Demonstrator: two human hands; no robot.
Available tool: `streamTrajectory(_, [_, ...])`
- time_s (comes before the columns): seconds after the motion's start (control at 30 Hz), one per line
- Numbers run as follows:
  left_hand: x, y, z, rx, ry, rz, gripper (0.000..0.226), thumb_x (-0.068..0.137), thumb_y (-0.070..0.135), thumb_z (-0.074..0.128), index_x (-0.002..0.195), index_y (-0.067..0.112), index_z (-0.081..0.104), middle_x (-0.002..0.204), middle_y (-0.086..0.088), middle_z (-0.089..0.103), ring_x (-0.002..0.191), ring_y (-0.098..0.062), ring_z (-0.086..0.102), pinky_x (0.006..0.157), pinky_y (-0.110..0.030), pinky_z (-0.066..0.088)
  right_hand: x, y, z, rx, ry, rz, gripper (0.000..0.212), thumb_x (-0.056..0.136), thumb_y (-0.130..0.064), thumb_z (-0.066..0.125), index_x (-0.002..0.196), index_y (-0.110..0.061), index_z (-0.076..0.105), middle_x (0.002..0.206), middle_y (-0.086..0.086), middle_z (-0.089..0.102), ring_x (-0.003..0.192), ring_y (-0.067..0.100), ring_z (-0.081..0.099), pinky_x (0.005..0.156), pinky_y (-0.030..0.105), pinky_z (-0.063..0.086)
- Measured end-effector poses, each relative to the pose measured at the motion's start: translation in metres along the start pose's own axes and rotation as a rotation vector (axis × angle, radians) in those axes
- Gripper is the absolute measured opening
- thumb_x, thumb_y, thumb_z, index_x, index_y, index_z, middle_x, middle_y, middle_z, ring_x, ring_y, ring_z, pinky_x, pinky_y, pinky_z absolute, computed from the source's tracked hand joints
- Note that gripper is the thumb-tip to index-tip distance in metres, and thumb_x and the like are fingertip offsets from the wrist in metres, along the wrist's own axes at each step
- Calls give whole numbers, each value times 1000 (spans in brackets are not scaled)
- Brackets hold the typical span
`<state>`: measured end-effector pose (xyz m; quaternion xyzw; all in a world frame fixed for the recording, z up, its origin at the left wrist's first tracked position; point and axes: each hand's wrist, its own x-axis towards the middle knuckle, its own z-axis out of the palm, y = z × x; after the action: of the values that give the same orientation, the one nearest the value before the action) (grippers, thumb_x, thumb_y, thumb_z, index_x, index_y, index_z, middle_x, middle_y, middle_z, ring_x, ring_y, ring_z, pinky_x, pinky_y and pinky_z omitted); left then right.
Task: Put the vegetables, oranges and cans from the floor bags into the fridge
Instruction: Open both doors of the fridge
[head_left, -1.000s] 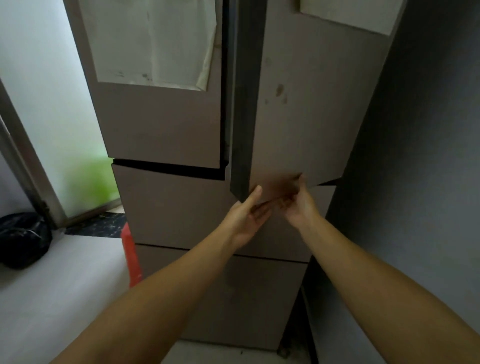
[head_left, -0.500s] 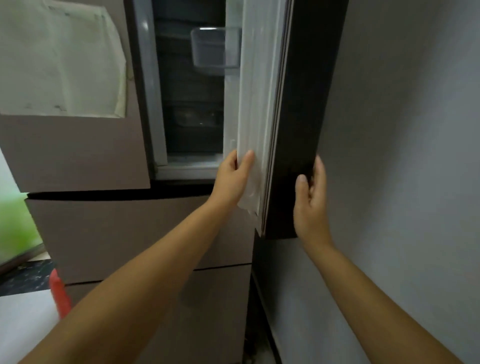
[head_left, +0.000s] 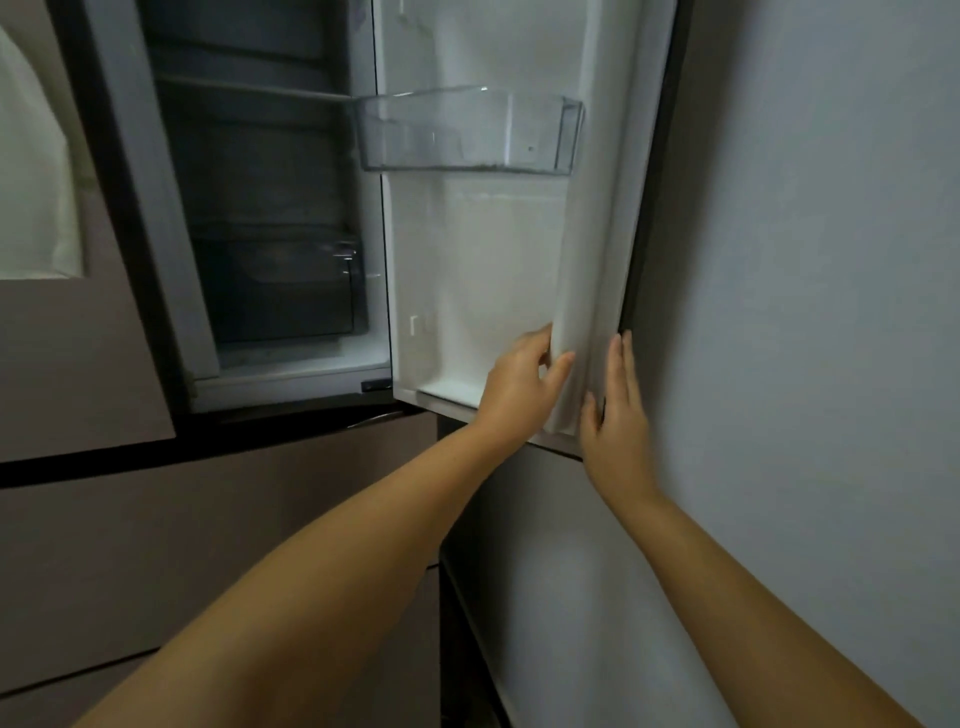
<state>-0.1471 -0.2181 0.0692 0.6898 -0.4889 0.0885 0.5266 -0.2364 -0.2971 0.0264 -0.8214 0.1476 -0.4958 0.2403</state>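
step: opening fridge door (head_left: 483, 270) | left hand (head_left: 519, 387) gripping door's inner edge | right hand (head_left: 615, 410) flat, open on outer edge | groceries, bags out of view | next: release door, fetch from bags

Grey wall (head_left: 831, 260) on the right of view: plain, matte, running from top to bottom of frame, with a paler patch low down. Narrow dark gap (head_left: 451, 623) just beside it at lower middle, too dark to make anything out. White sheet (head_left: 31, 182) at far left, lying flat against the closed door panel (head_left: 78, 364), toward its upper part. Right edge slightly wavy, lower right corner square. Cut off by the frame's left edge.
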Motion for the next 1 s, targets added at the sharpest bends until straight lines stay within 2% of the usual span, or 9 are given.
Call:
streamTrajectory(0.13, [15, -1, 20, 86, 36, 13, 36, 98, 26, 48, 129, 10, 52, 118, -10, 59, 102, -21, 58, 90, -33, 50, 14, 13, -2, -74, -11, 28, 63, 94, 9, 37, 150, -3, 9, 159, 6, 6, 127, -12, 17, 85, -13, 20])
streamTrajectory(0.23, [23, -3, 31, 117, 58, 1, 39, 98, 27, 47, 130, 6, 51, 117, -11, 58, 100, -23, 57, 88, -32, 48, 23, 21, -3, -74, -19, 46, 65, 93, 14, 35, 150, -2, 9, 159, 8, 6, 130, 3, 23, 98, 8, 25])
streamTrajectory(0.33, [28, -2, 36, 137, 49, -37, 40, 98, 27, 46, 130, 4, 50, 119, -12, 56, 103, -24, 57, 89, -32, 47, 30, 31, -4, -77, -68, 51, 69, 91, 15, 33, 150, -6, 6, 160, 6, 3, 141, 4, 13, 96, -11, 12])
streamTrajectory(0.47, [27, 1, 36, 66, -11, -77, 44, 99, 25, 45, 140, 10, 42, 132, -9, 52, 117, -22, 53, 96, -28, 43, 28, 28, -13, -54, -82, 34, 68, 89, 15, 34, 150, -5, 11, 160, 8, 6, 138, 4, 13, 88, -14, 12])
streamTrajectory(0.6, [-8, -20, 9, -254, -76, -207, 50, 98, 27, 47, 146, 20, 32, 142, 2, 44, 127, -12, 46, 104, -31, 42, 21, -5, -4, -47, 127, -201, 63, 84, 10, 36, 146, -4, 28, 155, 8, 21, 144, 14, 18, 117, 22, 20])
streamTrajectory(0.73, [-56, -75, -59, -409, 195, -532, 25, 100, 26, 41, 119, 16, 54, 112, -10, 61, 101, -19, 60, 79, -30, 54, 20, -56, 43, 95, 83, -441, 51, 82, 7, 39, 132, 2, 45, 140, 17, 44, 135, 22, 36, 116, 24, 25])
streamTrajectory(0.8, [-72, -105, -104, -509, 441, -721, 31, 102, 26, 36, 119, 8, 56, 105, -12, 64, 89, -19, 62, 73, -29, 53, 20, -80, 80, 179, -29, -449, 48, 83, 2, 38, 130, 1, 48, 136, 18, 49, 129, 21, 40, 114, 22, 27])
streamTrajectory(0.87, [-89, -136, -163, -694, 680, -853, 42, 104, 27, 30, 130, 0, 47, 120, -19, 60, 101, -26, 61, 81, -34, 51, 18, -111, 130, 260, -189, -455, 46, 85, 0, 39, 130, -1, 49, 135, 15, 50, 128, 19, 41, 114, 17, 26])
streamTrajectory(1.0, [-106, -169, -239, -940, 921, -942, 61, 101, 41, 32, 146, 0, 24, 147, -24, 37, 134, -33, 41, 100, -40, 41, 25, -158, 202, 324, -404, -419, 44, 93, -2, 44, 137, -9, 44, 142, 6, 44, 132, 15, 39, 109, 7, 22])
